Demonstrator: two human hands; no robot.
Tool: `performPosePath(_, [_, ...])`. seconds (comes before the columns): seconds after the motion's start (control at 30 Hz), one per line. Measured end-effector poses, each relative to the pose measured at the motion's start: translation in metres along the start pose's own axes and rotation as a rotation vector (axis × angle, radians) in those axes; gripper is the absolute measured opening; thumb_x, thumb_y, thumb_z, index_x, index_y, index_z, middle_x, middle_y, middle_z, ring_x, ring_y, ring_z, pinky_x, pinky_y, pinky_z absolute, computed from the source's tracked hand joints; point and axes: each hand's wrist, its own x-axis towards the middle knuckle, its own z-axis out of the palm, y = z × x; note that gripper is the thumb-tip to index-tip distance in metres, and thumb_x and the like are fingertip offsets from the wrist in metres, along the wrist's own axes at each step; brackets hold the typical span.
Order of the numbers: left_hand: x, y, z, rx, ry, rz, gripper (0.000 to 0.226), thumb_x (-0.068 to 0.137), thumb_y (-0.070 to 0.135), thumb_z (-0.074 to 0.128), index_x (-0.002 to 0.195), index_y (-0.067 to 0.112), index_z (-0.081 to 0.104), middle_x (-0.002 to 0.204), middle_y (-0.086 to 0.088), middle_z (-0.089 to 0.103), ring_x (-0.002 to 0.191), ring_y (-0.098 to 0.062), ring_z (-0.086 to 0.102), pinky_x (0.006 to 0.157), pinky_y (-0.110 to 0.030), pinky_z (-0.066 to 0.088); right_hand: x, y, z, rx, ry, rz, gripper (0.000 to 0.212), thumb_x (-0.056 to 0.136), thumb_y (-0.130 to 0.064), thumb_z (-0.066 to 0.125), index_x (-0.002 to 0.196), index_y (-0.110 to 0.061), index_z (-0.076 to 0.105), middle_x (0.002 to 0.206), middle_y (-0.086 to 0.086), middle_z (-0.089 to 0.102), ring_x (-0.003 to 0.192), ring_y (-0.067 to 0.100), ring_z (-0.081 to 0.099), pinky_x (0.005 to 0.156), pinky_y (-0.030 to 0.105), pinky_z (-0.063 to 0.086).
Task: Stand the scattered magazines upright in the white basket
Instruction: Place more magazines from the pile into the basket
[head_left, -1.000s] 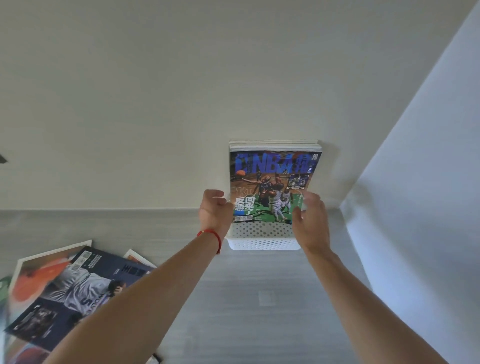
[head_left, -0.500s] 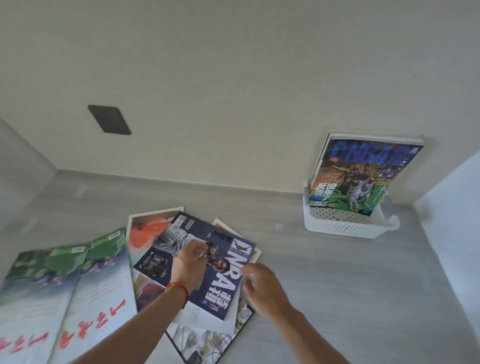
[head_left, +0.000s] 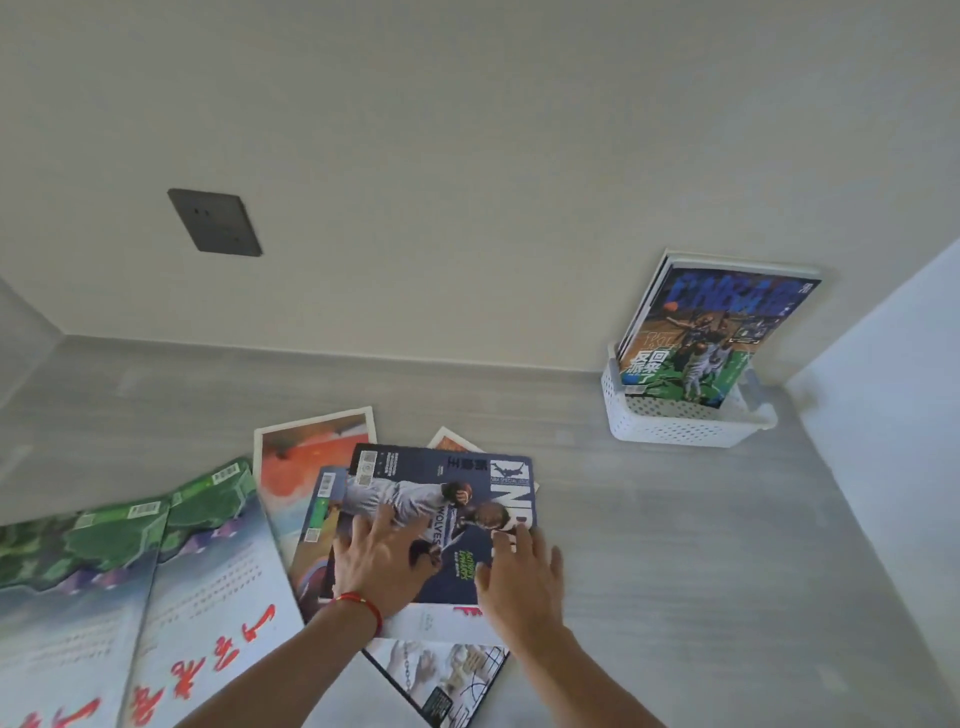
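A grey wood-grain bench (head_left: 675, 545) meets cream walls. Both hands, left (head_left: 384, 558) and right (head_left: 522, 574), press flat with straight fingers on the dark-blue glossy basketball magazine (head_left: 447, 499), its long axis toward 12 o'clock. The white perforated plastic basket (head_left: 675, 423) stands at 2 o'clock.

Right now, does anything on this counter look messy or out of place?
Yes. Several magazines lie flat in an overlapping, crooked pile under both hands, with the dark basketball magazine on top and two more with green covers fanned out at the left. Those in the white basket stand leaning back against the wall.
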Motion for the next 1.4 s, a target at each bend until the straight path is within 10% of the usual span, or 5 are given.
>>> performPosePath(0.27, [0.006,0.060,0.006,0.078,-0.008,0.215,0.067,0.095,0.048,0.055,0.156,0.036,0.029,0.157,-0.008,0.029,0.146,-0.032,0.028,0.117,-0.050,0.027,-0.011,0.084,0.001,-0.012,-0.092,0.217,0.089,0.094,-0.072,0.045,0.162,-0.036,0.000,0.172,0.011,-0.001,0.158,0.036,0.001,0.122,0.061,0.014])
performPosePath(0.47, [0.000,0.108,0.017,0.134,-0.067,0.232,0.073,0.097,0.035,0.057,0.157,0.019,0.019,0.151,-0.017,0.033,0.135,-0.035,0.036,0.108,-0.047,0.041,-0.015,0.115,-0.009,0.018,-0.028,0.416,0.100,0.089,-0.068,0.059,0.160,-0.015,0.013,0.158,0.020,0.026,0.145,0.036,0.031,0.115,0.046,0.037])
performPosePath(0.77, [0.010,0.121,0.005,-0.615,-0.201,0.036,0.020,0.099,0.012,0.055,0.114,0.025,0.051,0.099,-0.015,0.070,0.069,-0.022,0.062,0.058,-0.035,0.053,-0.021,0.144,-0.001,0.004,0.143,0.295,0.094,0.082,-0.071,0.066,0.148,-0.014,0.032,0.131,0.007,0.053,0.120,0.026,0.053,0.099,0.038,0.047])
performPosePath(1.13, [-0.012,0.143,-0.021,-1.260,-0.099,-0.077,0.044,0.096,-0.008,0.057,0.097,0.035,0.070,0.093,-0.006,0.081,0.075,-0.020,0.076,0.057,-0.030,0.059,-0.013,0.212,-0.035,1.369,-0.090,0.262,0.017,0.102,-0.025,0.062,0.114,-0.015,0.069,0.103,0.008,0.078,0.087,0.021,0.077,0.078,0.043,0.062])
performPosePath(1.4, [0.012,0.214,-0.070,-1.254,-0.051,-0.037,0.021,0.096,-0.005,0.061,0.100,0.015,0.062,0.098,-0.010,0.079,0.087,-0.029,0.074,0.073,-0.045,0.061,0.040,0.275,-0.147,1.011,0.127,-0.088,0.014,0.096,-0.013,0.069,0.109,-0.016,0.072,0.095,-0.003,0.080,0.088,0.021,0.077,0.080,0.041,0.061])
